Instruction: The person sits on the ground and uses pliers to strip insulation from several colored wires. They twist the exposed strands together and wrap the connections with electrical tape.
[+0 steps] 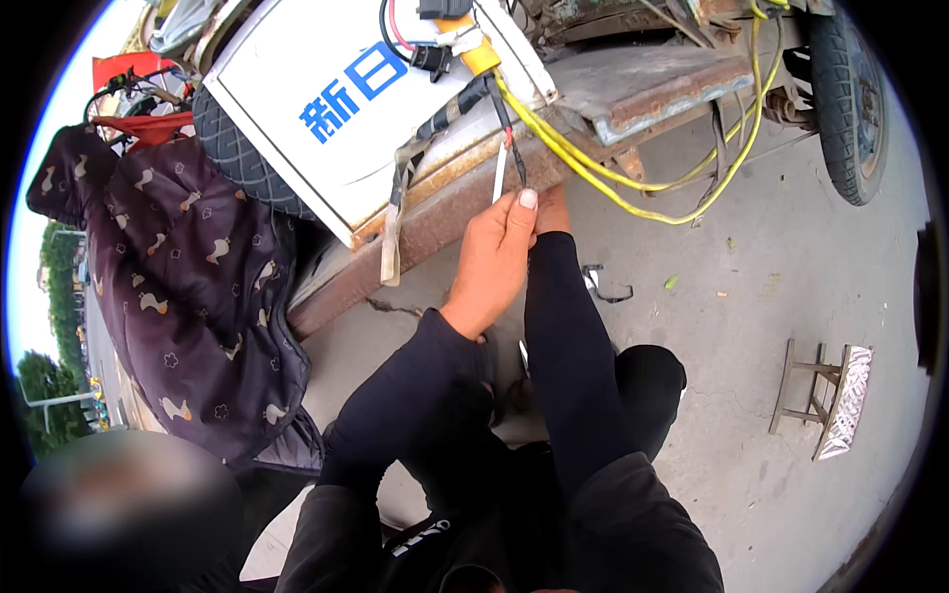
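Observation:
My left hand (489, 262) is closed in a pinch, thumb on top, on the lower end of a dark wire (522, 170) with a short red section. A thin white strip (500, 174) rises beside the wire from behind the same hand. Just behind it is my right hand (554, 209), whose fingers are hidden. The wire hangs from a black-wrapped cable joint below a yellow connector (481, 57). That connector rests at the edge of a white box (326, 94) with blue lettering.
Yellow cables (633, 186) loop to the right beneath a rusty metal frame (445, 212). A patterned quilted cover (188, 287) drapes at left, near a person with a blurred head (129, 509). A small stool (822, 400) lies at right; a tire (848, 109) stands at far right.

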Tool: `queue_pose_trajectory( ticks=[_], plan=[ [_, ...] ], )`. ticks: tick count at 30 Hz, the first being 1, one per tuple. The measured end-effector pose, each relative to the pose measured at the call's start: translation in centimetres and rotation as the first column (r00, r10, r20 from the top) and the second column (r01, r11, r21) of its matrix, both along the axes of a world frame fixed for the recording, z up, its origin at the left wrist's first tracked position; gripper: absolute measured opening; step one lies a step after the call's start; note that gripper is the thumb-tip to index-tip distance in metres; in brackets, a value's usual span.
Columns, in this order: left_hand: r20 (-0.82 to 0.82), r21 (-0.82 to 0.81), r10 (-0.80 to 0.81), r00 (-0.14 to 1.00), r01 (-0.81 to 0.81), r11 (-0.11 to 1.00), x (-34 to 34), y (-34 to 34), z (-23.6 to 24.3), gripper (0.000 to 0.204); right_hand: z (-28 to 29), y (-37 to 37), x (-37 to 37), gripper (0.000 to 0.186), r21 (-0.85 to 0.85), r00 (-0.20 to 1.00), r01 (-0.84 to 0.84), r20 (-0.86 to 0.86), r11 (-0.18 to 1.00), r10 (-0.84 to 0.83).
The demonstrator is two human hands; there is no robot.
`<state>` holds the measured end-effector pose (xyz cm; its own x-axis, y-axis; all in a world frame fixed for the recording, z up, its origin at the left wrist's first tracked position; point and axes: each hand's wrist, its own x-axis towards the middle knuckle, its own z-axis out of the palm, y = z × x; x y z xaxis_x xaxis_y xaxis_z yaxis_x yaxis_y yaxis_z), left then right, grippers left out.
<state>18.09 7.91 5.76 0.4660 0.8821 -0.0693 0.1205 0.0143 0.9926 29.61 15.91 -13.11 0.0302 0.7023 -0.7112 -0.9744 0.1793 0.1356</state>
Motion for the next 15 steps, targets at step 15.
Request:
queue_pose_trajectory(
  ticks=[15],
  plan=[
    [0.159, 0.011, -0.099, 0.982, 0.098, 0.995, 1.7, -11.8, -1.0, 0.046, 2.2, -23.2, -0.5, 0.066, -0.371, 0.177, -0.426, 0.86, 0.825, 0.478]
  ],
)
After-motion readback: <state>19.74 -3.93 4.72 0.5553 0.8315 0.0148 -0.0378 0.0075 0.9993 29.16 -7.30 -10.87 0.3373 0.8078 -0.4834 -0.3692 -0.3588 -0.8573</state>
